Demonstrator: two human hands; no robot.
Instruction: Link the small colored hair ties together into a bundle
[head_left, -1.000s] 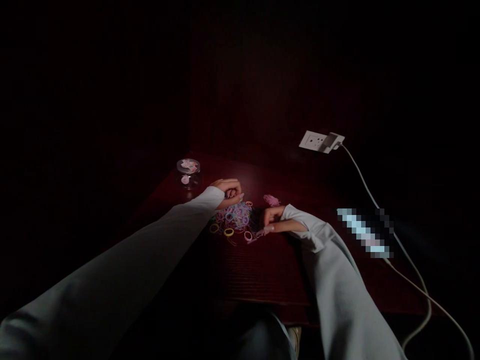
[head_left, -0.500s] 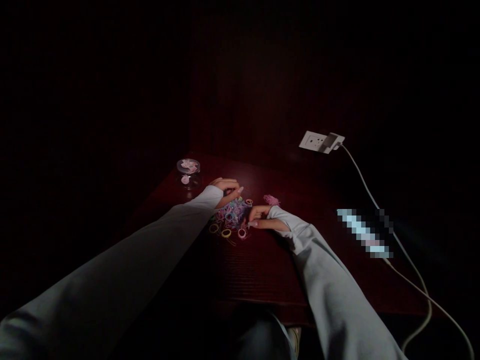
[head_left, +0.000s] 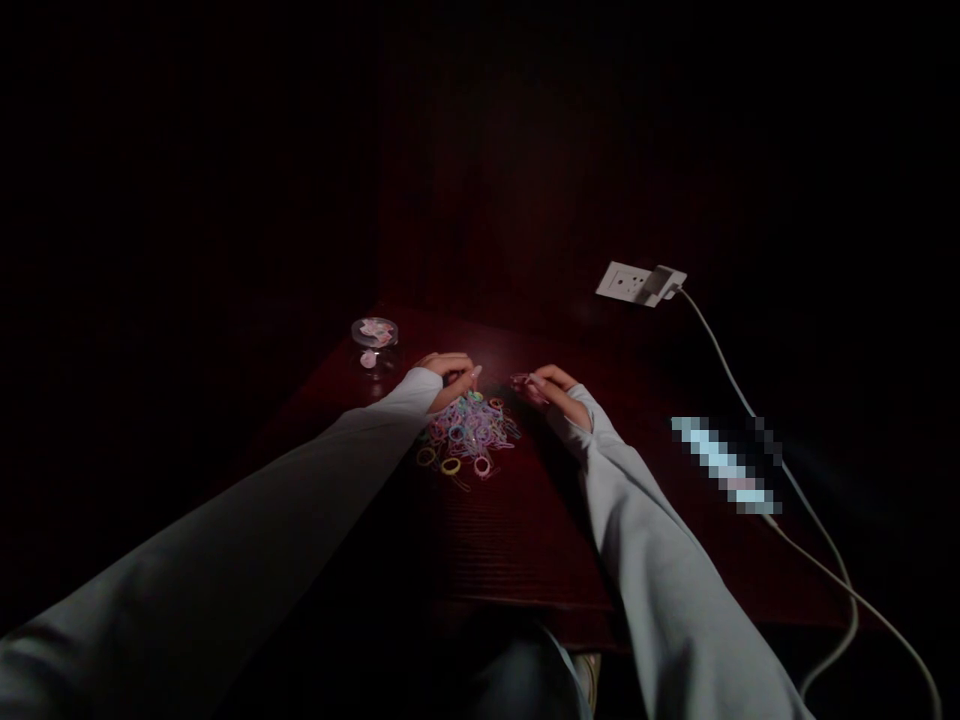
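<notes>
- Near the middle of the head view, we have a tangled pile of coloured bands (head_left: 480, 428) on the dark red table (head_left: 510, 540); yellow and pink rings lie along its six o'clock edge.
- At eleven o'clock of the pile, our left hand (head_left: 452, 376) curls inward; we cannot tell whether its fingers grasp anything.
- At two o'clock, our right hand (head_left: 561, 392) pinches some pink strands (head_left: 523, 382) between thumb and fingers, apart from the pile.
- At ten o'clock, we see a clear lidded jar (head_left: 374, 335); at one to two, a socket (head_left: 622, 283) with a plugged-in charger (head_left: 663, 284); toward three, a pixelated device (head_left: 724, 465) by a cable (head_left: 823, 530).
</notes>
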